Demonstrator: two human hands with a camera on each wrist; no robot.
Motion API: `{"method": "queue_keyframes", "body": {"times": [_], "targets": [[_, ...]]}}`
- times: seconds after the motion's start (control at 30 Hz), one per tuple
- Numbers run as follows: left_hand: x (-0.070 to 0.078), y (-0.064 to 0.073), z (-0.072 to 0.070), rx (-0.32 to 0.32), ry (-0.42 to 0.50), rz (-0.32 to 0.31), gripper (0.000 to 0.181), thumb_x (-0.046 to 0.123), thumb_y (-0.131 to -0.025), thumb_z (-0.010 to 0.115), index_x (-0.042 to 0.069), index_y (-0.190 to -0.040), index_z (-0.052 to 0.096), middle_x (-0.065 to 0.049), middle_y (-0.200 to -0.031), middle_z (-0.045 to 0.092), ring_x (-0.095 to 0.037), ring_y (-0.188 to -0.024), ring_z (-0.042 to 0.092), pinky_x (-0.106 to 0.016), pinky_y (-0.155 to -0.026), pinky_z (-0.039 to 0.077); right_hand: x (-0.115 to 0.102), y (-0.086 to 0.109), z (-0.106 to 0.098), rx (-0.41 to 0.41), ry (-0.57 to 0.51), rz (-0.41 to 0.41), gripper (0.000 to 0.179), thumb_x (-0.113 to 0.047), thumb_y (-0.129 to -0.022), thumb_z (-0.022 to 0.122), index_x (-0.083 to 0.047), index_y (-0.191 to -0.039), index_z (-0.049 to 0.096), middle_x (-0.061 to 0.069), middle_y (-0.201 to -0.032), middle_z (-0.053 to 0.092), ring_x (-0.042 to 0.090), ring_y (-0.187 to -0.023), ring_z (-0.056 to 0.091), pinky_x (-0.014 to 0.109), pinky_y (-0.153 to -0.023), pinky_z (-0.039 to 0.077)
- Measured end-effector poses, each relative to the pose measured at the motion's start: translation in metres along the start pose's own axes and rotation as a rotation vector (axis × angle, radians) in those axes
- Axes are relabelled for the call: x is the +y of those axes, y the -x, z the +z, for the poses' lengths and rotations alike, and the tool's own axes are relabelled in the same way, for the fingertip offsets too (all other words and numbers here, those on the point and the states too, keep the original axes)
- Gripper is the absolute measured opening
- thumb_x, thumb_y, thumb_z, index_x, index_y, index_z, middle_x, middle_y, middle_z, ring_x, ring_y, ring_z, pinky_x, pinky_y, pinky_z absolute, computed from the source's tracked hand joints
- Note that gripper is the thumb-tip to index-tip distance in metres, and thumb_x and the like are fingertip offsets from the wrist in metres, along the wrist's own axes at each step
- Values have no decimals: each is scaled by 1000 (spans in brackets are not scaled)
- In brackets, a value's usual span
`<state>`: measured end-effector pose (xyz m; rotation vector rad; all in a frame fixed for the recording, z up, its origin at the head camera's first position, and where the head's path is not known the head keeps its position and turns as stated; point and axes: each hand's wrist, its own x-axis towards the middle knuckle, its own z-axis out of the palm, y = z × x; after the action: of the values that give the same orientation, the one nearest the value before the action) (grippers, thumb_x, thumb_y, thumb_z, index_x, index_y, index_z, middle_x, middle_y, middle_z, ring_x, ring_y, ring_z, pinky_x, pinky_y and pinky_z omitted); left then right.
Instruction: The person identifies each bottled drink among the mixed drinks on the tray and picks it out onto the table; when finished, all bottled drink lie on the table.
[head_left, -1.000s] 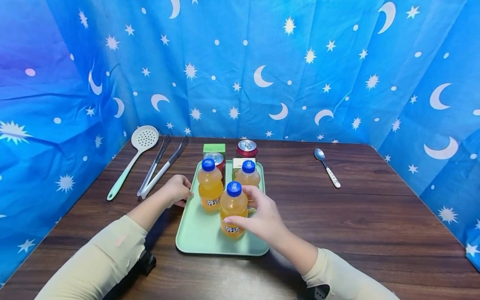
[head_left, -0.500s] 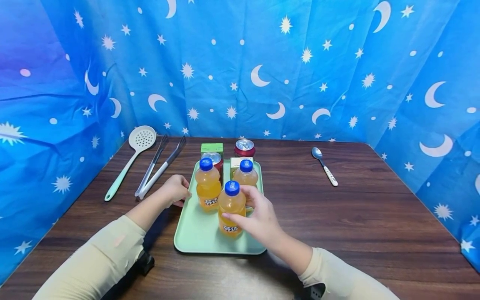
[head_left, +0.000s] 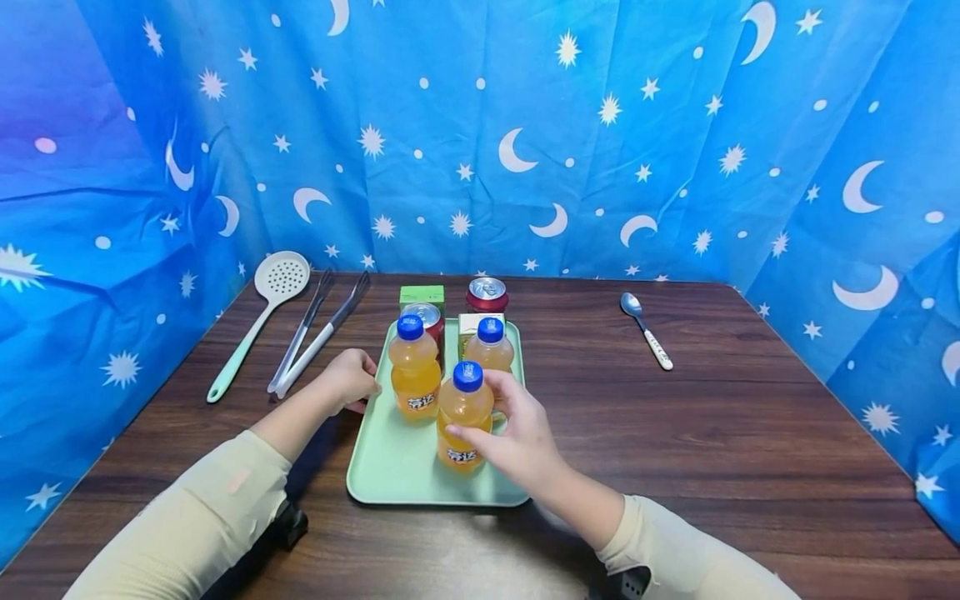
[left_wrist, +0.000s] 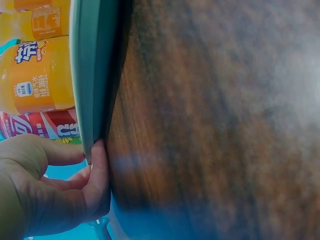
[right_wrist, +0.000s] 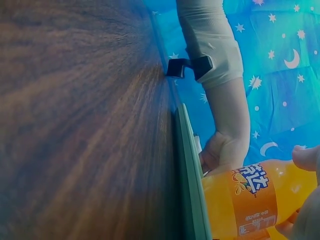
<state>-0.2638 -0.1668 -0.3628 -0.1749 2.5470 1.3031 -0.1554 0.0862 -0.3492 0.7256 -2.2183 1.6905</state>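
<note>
Front orange-drink bottle (head_left: 458, 407) in right fingers (head_left: 501, 384), label (right_wrist: 254, 202) seemingly 芬达.

The wooden table (head_left: 712, 458) bears 1 tray (head_left: 396, 471) at the left fingers (left_wrist: 100, 172). Left of them lie tongs (head_left: 312, 356) and 1 skimmer (head_left: 255, 335); right of the right fingers (head_left: 504, 388), 1 spoon (head_left: 647, 335).

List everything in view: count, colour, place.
Table: 1, dark brown, below
Curtain: 1, blue, behind table
Tray: 1, pale green, on table
Bottles: 3, orange, blue-capped, at tray
Cans: 2, red, behind bottles
Cartons: 2, green and pale, behind bottles
Tongs: 1, silver-white, left of tray
Skimmer: 1, white-green, left of tongs
Spoon: 1, silver-white, right of tray
Sleeves: 2, cream, foreground
Wrist devices: 2, black, by sleeves
Left hand: 1, bare, pinching tray rim
Right hand: 1, bare, gripping nearest bottle
</note>
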Motion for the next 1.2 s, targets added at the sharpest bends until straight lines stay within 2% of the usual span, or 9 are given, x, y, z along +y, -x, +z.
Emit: {"method": "queue_keyframes", "body": {"times": [0.1,0.2,0.43,0.7,1.0,1.2], "targets": [[-1,0,0,3,-10,5,23,-9,-80,59,-7,-100,47,-19,-92,51,-26,-77,59,-37,-57,56,-1,0,0,-2,-10,21,54,-8,-74,79,-10,-120,52,-2,-116,59,8,-108,56,28,-94,45],[-1,0,0,6,-7,8,23,-10,-80,59,-7,-99,47,-19,-92,50,-26,-76,58,-38,-57,56,-7,0,-1,-4,-20,38,55,-3,-73,79,-6,-120,52,2,-116,59,11,-107,57,31,-95,45],[0,0,0,3,-1,19,23,-12,-79,59,-8,-99,46,-19,-92,49,-26,-76,58,-38,-57,57,-36,2,-6,-13,0,23,52,5,-72,76,3,-118,51,10,-114,59,19,-106,58,36,-93,46],[1,1,0,1,-12,10,24,-10,-81,60,-7,-101,47,-19,-94,50,-27,-78,60,-38,-57,57,-38,5,-10,-22,-34,6,50,6,-73,76,4,-117,52,11,-115,59,19,-106,58,32,-94,45],[1,2,0,3,-15,14,23,-10,-81,59,-7,-100,46,-19,-93,49,-27,-79,59,-38,-57,57,-36,8,-16,-9,-22,-95,53,11,-68,77,8,-114,52,14,-111,60,23,-101,60,35,-90,48],[2,3,0,1,-17,3,23,-9,-81,60,-7,-100,47,-19,-94,50,-28,-80,58,-37,-58,57,-15,11,-21,-3,-55,-165,57,10,-67,78,3,-117,52,10,-113,60,23,-103,60,34,-91,48]]}}
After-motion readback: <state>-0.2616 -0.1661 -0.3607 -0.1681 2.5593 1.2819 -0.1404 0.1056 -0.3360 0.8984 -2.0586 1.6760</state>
